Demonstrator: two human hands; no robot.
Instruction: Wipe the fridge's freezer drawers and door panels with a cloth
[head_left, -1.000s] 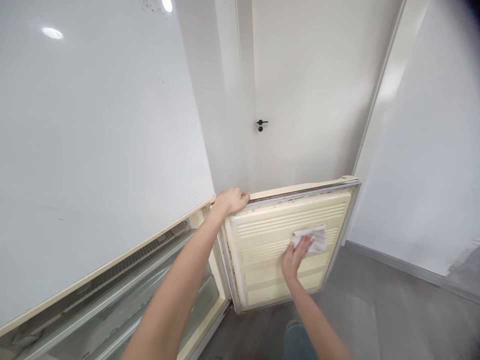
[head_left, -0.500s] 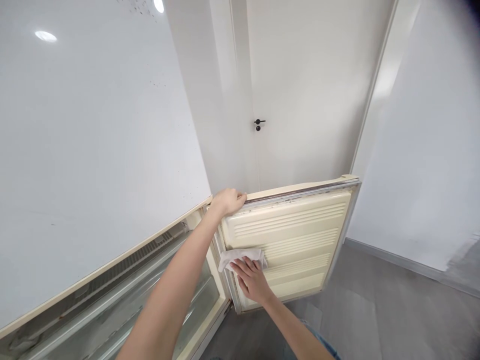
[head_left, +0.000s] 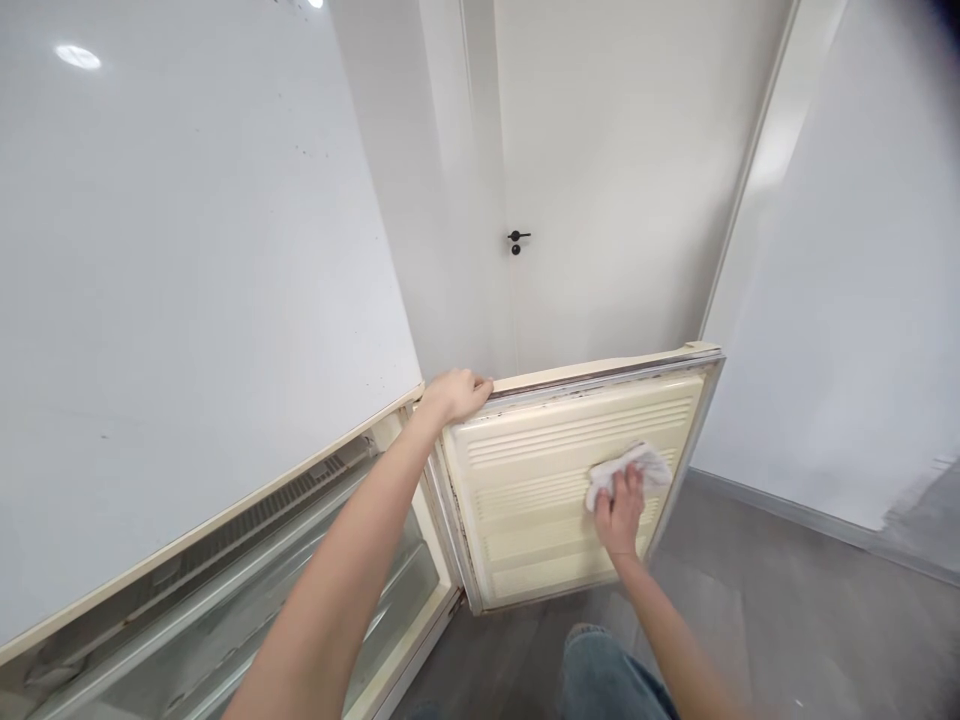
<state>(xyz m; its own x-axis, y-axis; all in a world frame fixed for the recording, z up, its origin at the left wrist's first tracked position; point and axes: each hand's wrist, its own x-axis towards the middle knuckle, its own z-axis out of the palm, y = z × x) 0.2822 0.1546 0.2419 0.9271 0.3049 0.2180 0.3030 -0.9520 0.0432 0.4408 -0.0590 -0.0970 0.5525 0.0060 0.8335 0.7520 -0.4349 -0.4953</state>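
Observation:
An open refrigerator door [head_left: 555, 520] shows its cream, ribbed inner panel, with a grey gasket around it and dark stains along the top edge. My left hand [head_left: 456, 396] is closed over the top of this door near the hinge side. Against the panel's right part, my right hand [head_left: 621, 508] presses a white cloth [head_left: 637, 468], fingers bent over its lower side. To the left, the open refrigerator compartment [head_left: 405, 575] holds clear drawers, partly hidden behind my left arm.
The white refrigerator top [head_left: 187, 300] fills the left side. Behind the open door stands a white room door [head_left: 622, 180] with a black handle [head_left: 517, 238]. A white wall [head_left: 847, 330] rises at right above the grey floor [head_left: 750, 610]. My knee in jeans [head_left: 607, 675] shows at the bottom.
My right hand has moved with the cloth from the panel's left side across to its right side and slightly upward. My left hand stays on the door's top edge. My knee has come into view.

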